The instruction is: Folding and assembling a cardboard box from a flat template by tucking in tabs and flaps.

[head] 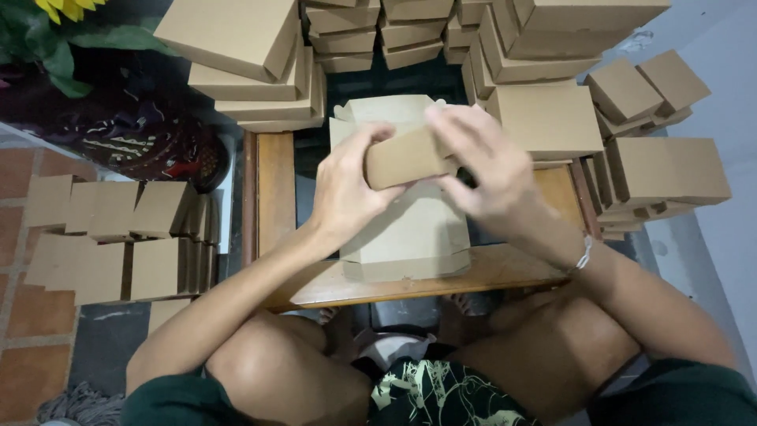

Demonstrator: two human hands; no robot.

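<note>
I see my left hand (344,189) and right hand (479,162) meeting over a small wooden table (272,189). Both are closed on a folded flap (400,158) of a flat cardboard box (410,233): left fingers pinch its left end, and the right hand curls over its right end, blurred. The rest of the box lies on the table just below the grip, reaching toward my knees, with more of it showing above the grip. Beyond the hands, finished boxes (252,75) stand in stacks; more sit right of the grip. Flat blanks (118,244) lie well left on the floor.
</note>
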